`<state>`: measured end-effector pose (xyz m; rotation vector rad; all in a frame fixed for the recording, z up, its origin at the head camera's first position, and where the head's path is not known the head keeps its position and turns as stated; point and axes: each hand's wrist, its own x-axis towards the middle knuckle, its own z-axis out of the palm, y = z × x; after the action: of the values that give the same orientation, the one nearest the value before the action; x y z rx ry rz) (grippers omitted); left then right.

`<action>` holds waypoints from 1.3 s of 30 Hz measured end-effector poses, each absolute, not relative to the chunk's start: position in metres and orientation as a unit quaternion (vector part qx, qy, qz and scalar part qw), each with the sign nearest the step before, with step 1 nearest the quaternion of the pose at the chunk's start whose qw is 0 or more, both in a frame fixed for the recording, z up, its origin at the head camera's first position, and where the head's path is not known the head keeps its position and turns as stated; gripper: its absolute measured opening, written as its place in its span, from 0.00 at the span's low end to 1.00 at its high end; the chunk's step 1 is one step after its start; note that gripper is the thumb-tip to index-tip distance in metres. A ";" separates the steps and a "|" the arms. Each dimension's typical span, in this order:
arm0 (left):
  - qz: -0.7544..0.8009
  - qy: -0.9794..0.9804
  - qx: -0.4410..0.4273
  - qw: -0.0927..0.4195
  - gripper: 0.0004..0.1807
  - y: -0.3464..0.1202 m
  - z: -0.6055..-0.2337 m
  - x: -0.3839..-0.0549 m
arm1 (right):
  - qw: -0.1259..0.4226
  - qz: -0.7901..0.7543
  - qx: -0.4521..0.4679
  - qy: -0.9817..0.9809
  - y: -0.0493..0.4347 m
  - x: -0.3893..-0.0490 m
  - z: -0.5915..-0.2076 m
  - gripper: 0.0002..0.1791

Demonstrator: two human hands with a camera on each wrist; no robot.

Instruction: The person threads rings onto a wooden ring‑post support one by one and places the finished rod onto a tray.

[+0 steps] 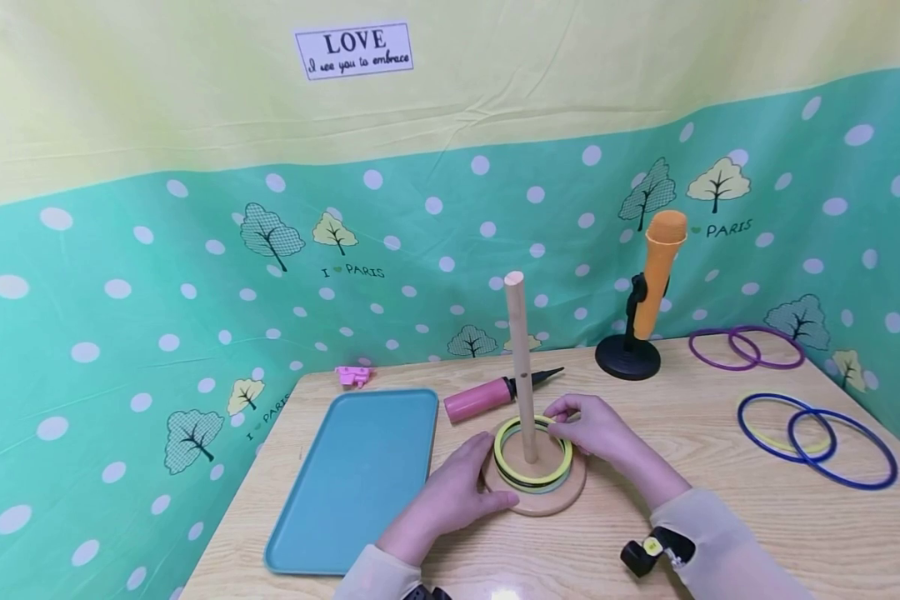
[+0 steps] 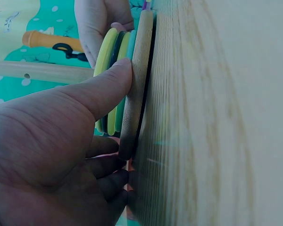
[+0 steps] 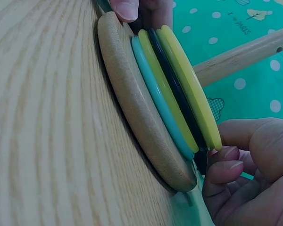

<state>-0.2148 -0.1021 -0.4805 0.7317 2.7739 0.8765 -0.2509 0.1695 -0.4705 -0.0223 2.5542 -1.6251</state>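
Observation:
A wooden post [image 1: 521, 358] stands upright on a round wooden base [image 1: 543, 506]. Several rings lie stacked around its foot: a teal ring [image 3: 156, 100] lowest, then a yellow-green ring [image 3: 166, 84], a dark ring [image 3: 178, 89] and a yellow ring [image 3: 194, 92] on top. My left hand [image 1: 456, 490] holds the base from the left, thumb along its front edge by the rings and fingers at its far left side. On the far right of the stack, my right hand [image 1: 596, 429] pinches the top yellow ring's edge between thumb and finger.
Left of the stand lies a teal tray [image 1: 356, 483]. A pink pump [image 1: 480, 400] lies behind the post, and a small pink toy [image 1: 355, 376] near the back edge. An orange microphone [image 1: 654, 283] stands at the back. Purple rings [image 1: 757, 362] and blue rings [image 1: 843, 481] lie at right.

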 end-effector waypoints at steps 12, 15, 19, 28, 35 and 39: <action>0.293 0.922 0.245 0.069 0.57 -0.103 -0.484 -0.216 | 0.055 -0.536 0.000 0.842 0.173 -0.253 -0.470 0.11; 0.294 0.921 0.247 0.066 0.57 -0.103 -0.485 -0.217 | 0.051 -0.536 0.000 0.843 0.178 -0.254 -0.467 0.13; 0.295 0.920 0.249 0.062 0.57 -0.104 -0.485 -0.217 | 0.033 -0.523 -0.004 0.852 0.190 -0.256 -0.462 0.15; 0.297 0.919 0.252 0.061 0.57 -0.104 -0.484 -0.218 | -0.003 -0.502 -0.013 0.865 0.227 -0.246 -0.450 0.20; 0.295 0.920 0.249 0.066 0.57 -0.104 -0.483 -0.217 | -0.015 -0.485 0.006 0.874 0.257 -0.234 -0.448 0.23; 0.297 0.919 0.249 0.068 0.57 -0.104 -0.483 -0.216 | -0.025 -0.480 0.018 0.877 0.277 -0.228 -0.448 0.27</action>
<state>-0.2164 -0.1038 -0.4826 0.7499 2.7695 0.8958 -0.2277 0.2771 -0.4481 0.0586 2.8000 -1.5311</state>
